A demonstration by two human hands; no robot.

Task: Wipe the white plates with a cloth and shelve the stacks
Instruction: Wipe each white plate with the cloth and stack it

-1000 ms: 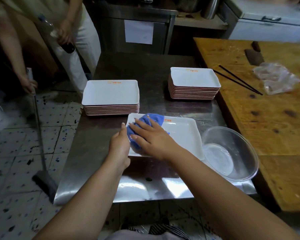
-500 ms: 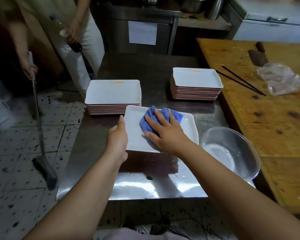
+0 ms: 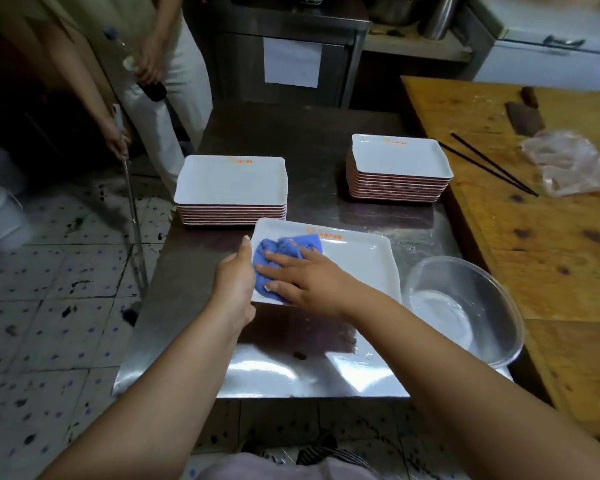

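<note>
Now the right hand (image 3: 312, 278) lies flat, fingers straight and spread, pressing a blue cloth (image 3: 281, 251) onto the left part of a white rectangular plate (image 3: 357, 261) on the steel tabletop (image 3: 309, 140). The left hand (image 3: 234, 278) grips that plate's left rim, thumb up along the edge and fingers curled under it.

At 11 o'clock from the plate, just beside its far corner, stands a stack of white plates (image 3: 231, 183); a second, taller stack (image 3: 399, 166) sits at 1 o'clock, well apart from the first. At 4 o'clock a clear bowl (image 3: 465, 306) touches or nearly touches the plate's right edge, crowding that side and overhanging the tabletop's near right corner. A dark speck (image 3: 299, 355) lies on the steel at 6 o'clock.

A wooden table (image 3: 551, 254) adjoins at 3 o'clock, carrying black chopsticks (image 3: 492, 164), a crumpled plastic bag (image 3: 568, 161) and a cleaver (image 3: 525, 114). At 10 o'clock a second person (image 3: 167, 81) stands close to the tabletop's far left corner, holding a mop handle (image 3: 132, 202) over the speckled tile floor (image 3: 49, 306), with a white bucket (image 3: 0, 216) at 9 o'clock.
</note>
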